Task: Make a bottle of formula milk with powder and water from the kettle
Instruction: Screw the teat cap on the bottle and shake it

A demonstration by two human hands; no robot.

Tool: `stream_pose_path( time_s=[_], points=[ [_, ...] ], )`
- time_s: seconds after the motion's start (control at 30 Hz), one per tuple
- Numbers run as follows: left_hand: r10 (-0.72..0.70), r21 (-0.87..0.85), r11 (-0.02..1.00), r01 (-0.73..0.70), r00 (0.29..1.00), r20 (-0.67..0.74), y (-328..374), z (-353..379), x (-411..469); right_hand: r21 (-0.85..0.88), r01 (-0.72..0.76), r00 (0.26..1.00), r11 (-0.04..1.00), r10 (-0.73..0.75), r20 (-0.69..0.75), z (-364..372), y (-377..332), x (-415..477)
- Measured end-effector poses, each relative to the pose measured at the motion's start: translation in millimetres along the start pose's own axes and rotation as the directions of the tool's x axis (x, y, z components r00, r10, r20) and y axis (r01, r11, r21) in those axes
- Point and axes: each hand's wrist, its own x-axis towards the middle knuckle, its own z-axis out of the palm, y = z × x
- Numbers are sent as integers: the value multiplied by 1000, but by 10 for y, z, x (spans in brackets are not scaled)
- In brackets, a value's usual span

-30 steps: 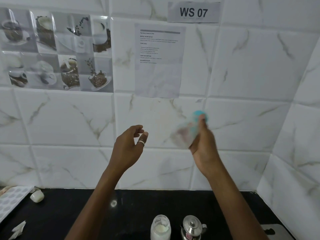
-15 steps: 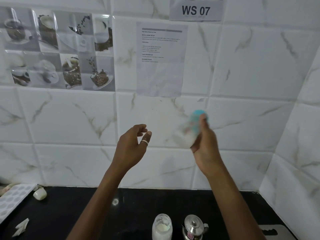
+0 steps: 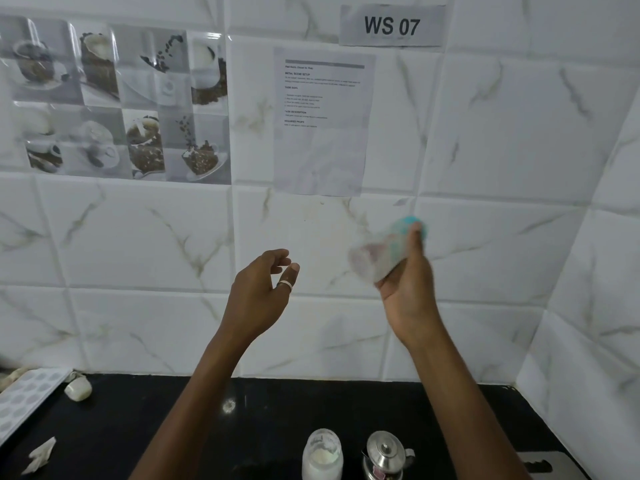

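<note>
Two tips: with right hand [image 3: 408, 292] curled round the bottle [image 3: 375, 259], press the blue cap [image 3: 408, 221] tight; bring the empty, loosely curled left hand [image 3: 258, 289] underneath.

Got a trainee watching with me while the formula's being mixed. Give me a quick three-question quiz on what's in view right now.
1. True or false: the left hand holds nothing.
2. Which hand grips the blurred bottle? A) left hand B) right hand C) both
3. Fill in: on the black counter, the steel kettle stands to the ___ of the jar of white powder.
Key: 1 true; 2 B; 3 right.
</note>
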Motion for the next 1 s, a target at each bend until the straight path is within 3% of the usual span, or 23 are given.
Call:
stream_pose_path(
  time_s=[0.1, 0.2, 0.27, 0.43, 0.47, 0.6, 0.67, 0.8, 0.93, 1.0],
  points=[
    [5, 0, 1000, -5, 1000, 10, 7, 10, -14, -223, -33, 994, 974, 56, 96, -9, 116, -115],
    [9, 4, 1000, -9, 1000, 13, -9, -4, -38, 85, 19, 999, 996, -16, -33, -11, -34, -38],
    [4, 4, 1000, -4, 1000, 9, -20, -18, -34, 153, 66, 992, 986, -49, -112, -3, -97, 22],
    [4, -2, 1000, -4, 1000, 5, -17, -6, -14, -231, -48, 997, 972, 61, 52, 0, 100, -105],
    [4, -1, 1000, -4, 1000, 8, -19, -8, -19, -200, -30, 998, 979, 39, 39, -12, 73, -87],
    [-1, 4, 1000, 1, 1000, 9, -41, -33, -27, 192, 95, 986, 977, -66, -151, -39, -150, 54],
    [-7, 1, 1000, 7, 1000, 4, -40, -27, -14, 168, 88, 991, 982, -70, -110, -5, -98, 21],
    [-4, -7, 1000, 4, 1000, 7, -14, 7, -14, -129, -18, 995, 992, 30, 90, 11, 147, -159],
    [4, 9, 1000, -4, 1000, 12, -40, -21, -52, 201, 91, 992, 975, -71, -107, -51, -93, -11],
    [-4, 11, 1000, 3, 1000, 7, -54, -38, -53, 184, 90, 991, 979, -71, -110, -44, -115, -5]
  ],
)
